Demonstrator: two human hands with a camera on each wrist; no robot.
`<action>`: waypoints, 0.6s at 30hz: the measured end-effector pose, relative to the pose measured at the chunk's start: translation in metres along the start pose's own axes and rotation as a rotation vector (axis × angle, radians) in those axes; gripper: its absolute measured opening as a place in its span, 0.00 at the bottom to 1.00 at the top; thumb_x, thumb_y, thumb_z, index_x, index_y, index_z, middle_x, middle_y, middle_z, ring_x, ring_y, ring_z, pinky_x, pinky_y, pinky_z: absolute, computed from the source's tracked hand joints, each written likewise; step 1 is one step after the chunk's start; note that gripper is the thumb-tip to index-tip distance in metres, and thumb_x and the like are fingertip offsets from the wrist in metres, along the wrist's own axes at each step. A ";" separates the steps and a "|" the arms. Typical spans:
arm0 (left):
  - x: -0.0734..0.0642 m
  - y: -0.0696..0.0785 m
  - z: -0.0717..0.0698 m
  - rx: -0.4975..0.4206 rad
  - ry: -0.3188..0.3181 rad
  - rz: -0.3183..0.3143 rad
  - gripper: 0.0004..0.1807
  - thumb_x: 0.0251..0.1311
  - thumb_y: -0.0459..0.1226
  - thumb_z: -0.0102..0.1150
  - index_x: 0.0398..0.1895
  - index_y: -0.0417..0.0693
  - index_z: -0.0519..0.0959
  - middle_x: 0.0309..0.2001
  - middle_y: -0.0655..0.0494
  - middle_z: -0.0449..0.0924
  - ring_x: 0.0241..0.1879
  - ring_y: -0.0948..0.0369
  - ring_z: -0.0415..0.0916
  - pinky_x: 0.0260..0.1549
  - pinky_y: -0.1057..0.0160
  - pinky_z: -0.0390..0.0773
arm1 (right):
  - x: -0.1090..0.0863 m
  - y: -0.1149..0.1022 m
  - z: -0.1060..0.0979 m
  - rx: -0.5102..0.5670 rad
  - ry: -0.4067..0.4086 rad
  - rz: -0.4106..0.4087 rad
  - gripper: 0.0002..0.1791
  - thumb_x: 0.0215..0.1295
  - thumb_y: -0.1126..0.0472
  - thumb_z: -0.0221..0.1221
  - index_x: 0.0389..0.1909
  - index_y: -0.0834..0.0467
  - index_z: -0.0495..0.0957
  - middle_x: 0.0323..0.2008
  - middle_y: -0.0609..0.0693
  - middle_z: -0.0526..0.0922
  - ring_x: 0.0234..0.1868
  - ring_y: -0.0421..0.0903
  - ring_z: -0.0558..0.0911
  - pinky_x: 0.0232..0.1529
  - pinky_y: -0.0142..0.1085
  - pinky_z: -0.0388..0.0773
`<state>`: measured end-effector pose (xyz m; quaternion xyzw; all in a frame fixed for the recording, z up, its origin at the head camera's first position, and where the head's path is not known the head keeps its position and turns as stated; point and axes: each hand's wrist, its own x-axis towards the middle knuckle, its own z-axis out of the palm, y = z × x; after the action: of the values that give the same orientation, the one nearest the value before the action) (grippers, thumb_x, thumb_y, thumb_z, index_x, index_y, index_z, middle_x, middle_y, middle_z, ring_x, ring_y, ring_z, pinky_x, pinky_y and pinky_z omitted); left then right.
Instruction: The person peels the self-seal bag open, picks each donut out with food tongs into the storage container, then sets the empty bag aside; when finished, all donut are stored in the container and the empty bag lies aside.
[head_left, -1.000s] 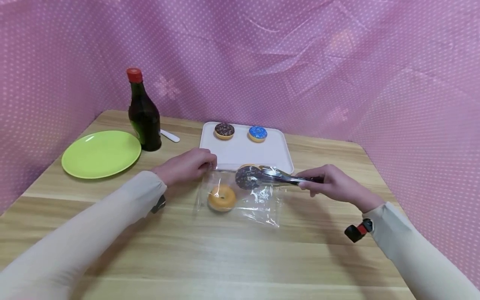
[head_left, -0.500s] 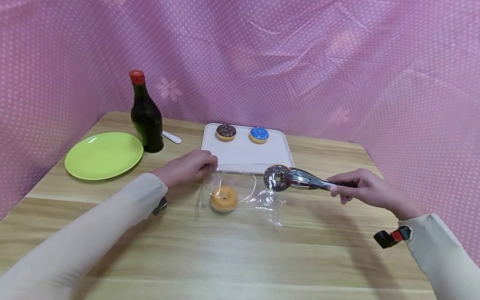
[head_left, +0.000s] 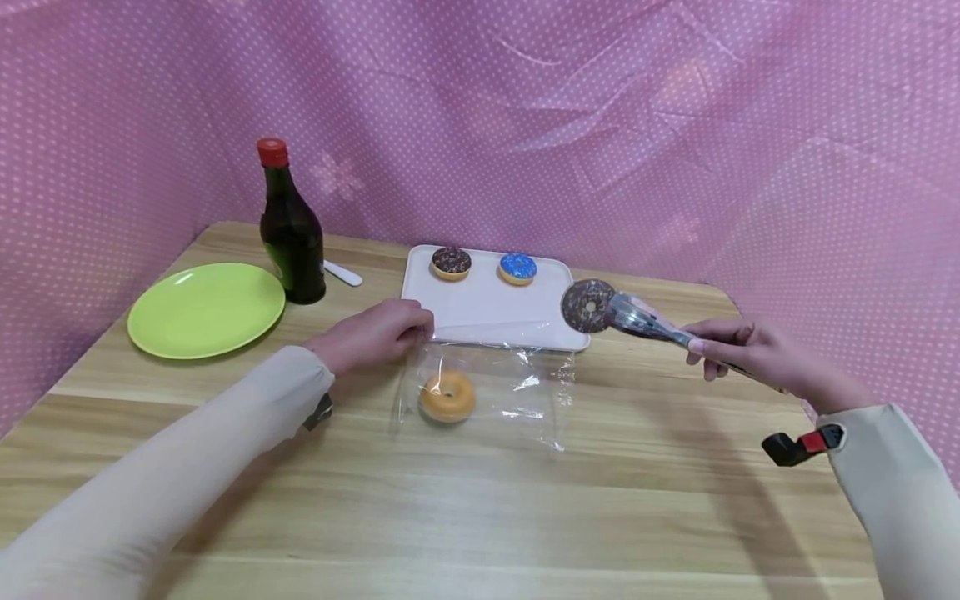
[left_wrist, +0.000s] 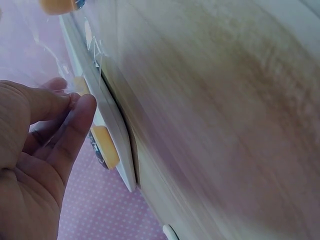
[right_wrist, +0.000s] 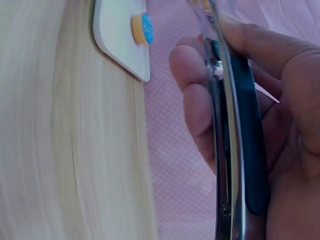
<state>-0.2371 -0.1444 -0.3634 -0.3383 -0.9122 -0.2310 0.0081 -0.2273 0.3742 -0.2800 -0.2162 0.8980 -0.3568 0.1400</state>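
My left hand (head_left: 378, 333) pinches the upper left corner of a clear plastic bag (head_left: 498, 392); the left wrist view shows thumb and fingertips meeting on the thin film. Inside the bag lies a plain golden donut (head_left: 447, 397). Over to the right, my right hand (head_left: 750, 354) grips metal tongs (head_left: 648, 323) with dark handles. The tongs' tips hold a chocolate donut with sprinkles (head_left: 582, 305), raised above the right side of the white tray (head_left: 487, 312) and apart from the bag. On the tray's far side sit another chocolate donut (head_left: 452, 263) and a blue-iced donut (head_left: 517, 267).
At the left lies a green plate (head_left: 206, 311). A dark bottle with a red cap (head_left: 291, 242) stands beside it, and a white handle (head_left: 342, 272) shows behind the bottle. Pink dotted cloth (head_left: 570, 125) surrounds the wooden table (head_left: 420, 517) at the back and sides.
My right hand has drawn the tongs and chocolate donut right and away from over the bag, then lifted them towards the tray's right edge. The left hand has stayed at the bag's corner.
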 end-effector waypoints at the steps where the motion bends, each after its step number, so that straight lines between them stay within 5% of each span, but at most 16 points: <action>1: 0.000 0.000 0.000 0.001 0.000 0.000 0.09 0.65 0.23 0.54 0.35 0.43 0.82 0.33 0.53 0.78 0.35 0.59 0.73 0.40 0.58 0.77 | 0.003 0.001 -0.001 0.006 0.013 0.015 0.16 0.79 0.62 0.56 0.61 0.64 0.81 0.36 0.41 0.89 0.31 0.42 0.85 0.37 0.33 0.82; 8: 0.001 0.000 0.003 -0.003 -0.002 0.012 0.10 0.66 0.23 0.54 0.34 0.45 0.81 0.32 0.54 0.78 0.34 0.60 0.73 0.40 0.59 0.78 | 0.037 0.000 0.007 0.062 0.035 0.121 0.23 0.79 0.52 0.57 0.64 0.64 0.78 0.37 0.39 0.89 0.34 0.40 0.86 0.42 0.32 0.83; 18: 0.003 0.002 0.001 0.001 -0.018 -0.021 0.10 0.68 0.25 0.55 0.35 0.47 0.81 0.33 0.54 0.78 0.35 0.60 0.73 0.40 0.59 0.78 | 0.110 -0.029 0.060 0.090 -0.079 0.092 0.21 0.78 0.57 0.57 0.62 0.67 0.79 0.38 0.56 0.88 0.32 0.41 0.85 0.40 0.35 0.85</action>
<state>-0.2376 -0.1410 -0.3626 -0.3307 -0.9159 -0.2276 -0.0023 -0.2898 0.2670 -0.3131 -0.1819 0.8838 -0.3812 0.2012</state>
